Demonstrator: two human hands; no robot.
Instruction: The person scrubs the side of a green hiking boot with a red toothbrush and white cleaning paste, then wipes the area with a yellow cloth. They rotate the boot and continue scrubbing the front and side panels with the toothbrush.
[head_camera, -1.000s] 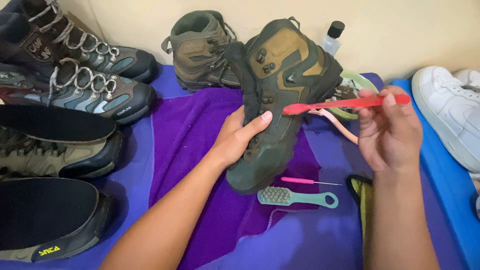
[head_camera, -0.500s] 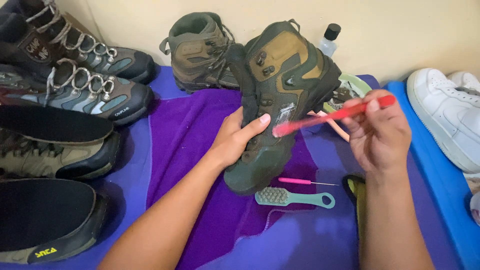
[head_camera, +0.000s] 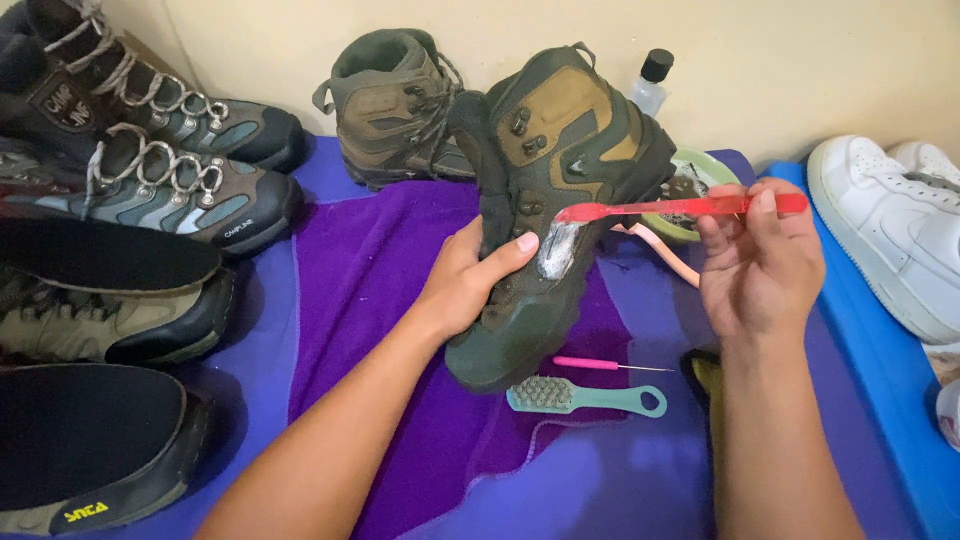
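Nearest the camera, a teal plastic brush with pale bristles (head_camera: 583, 397) lies flat on a purple fleecy towel (head_camera: 370, 300), its looped handle pointing right, with a thin pink pick tool (head_camera: 610, 365) just beyond it. Above them, the left hand (head_camera: 470, 280) wraps around the tongue side of a worn olive-and-tan leather hiking boot (head_camera: 545, 220), thumb pressed across its flank. The boot stands on its toe on the towel, long axis running up and slightly right, heel and cuff uppermost, sole facing right. A patch of white foam (head_camera: 557, 248) clings to its side. The right hand (head_camera: 760, 265) pinches a slim red plastic brush (head_camera: 690, 208) between thumb and fingers; the brush lies nearly level, its head meeting the boot just above the foam. Farther back stand a matching olive boot (head_camera: 395, 110), a clear bottle with a black cap (head_camera: 650, 82) and a green dish (head_camera: 700, 190). Grey laced boots (head_camera: 170, 150) sit at left, a white smooth sneaker (head_camera: 880, 230) at right.
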